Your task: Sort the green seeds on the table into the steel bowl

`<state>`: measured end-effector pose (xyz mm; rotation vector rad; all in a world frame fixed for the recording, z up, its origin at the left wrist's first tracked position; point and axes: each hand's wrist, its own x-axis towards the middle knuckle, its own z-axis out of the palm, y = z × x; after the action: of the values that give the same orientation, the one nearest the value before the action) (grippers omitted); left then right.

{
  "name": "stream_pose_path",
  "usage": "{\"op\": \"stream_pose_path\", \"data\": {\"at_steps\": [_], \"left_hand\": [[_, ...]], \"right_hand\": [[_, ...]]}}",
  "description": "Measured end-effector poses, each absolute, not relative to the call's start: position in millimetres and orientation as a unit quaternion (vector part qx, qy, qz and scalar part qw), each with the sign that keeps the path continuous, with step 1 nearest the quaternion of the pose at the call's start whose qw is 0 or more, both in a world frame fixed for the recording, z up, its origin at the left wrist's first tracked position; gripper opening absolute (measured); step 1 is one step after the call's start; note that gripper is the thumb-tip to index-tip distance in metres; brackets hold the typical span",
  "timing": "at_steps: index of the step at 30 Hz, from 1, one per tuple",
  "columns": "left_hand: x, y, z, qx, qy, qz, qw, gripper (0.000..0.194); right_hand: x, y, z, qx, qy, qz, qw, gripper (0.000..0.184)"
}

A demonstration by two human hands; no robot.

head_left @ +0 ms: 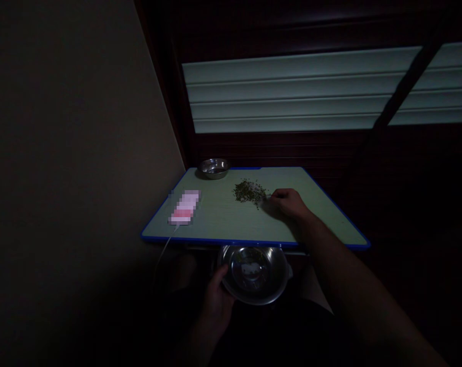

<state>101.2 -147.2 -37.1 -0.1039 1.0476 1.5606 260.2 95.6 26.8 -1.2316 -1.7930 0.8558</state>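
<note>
- The pile [247, 191] of small dark bits lies on the table [215, 221], a little right of its middle, with loose bits strewn around it.
- The right hand [291, 203] is at the pile's right edge, fingers curled in with the tips low; whether they pinch any bits cannot be told.
- A light, low touch would probably suit such small bits best, since a broad sweep could scatter them.
- The left hand [219, 302] grasps the large bowl [262, 294] by its near left side, thumb over the rim, just below the table's front edge.
- Whether bowl and edge touch is unclear; a level bowl tucked close under that edge would likely leave less gap for stray bits.
- The small bowl [214, 174] stands at the far left corner, and the phone [185, 207] with its cable [164, 251] lies at the left, both well apart from the right hand.
- In this dim light, working from the outer bits inward seems wise.
</note>
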Motion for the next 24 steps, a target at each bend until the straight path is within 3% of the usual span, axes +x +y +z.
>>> {"op": "stream_pose_path", "data": {"at_steps": [14,24], "left_hand": [[100.0,-145.8,-42.1,-0.047,0.45,0.668,0.59,0.021],[99.4,-147.1,-43.3,-0.049,0.451,0.668,0.591,0.023]], "right_hand": [[262.0,95.1,30.2,-0.531,-0.701,0.274,0.389,0.013],[260.1,95.5,28.8,-0.52,-0.696,0.308,0.388,0.012]]}}
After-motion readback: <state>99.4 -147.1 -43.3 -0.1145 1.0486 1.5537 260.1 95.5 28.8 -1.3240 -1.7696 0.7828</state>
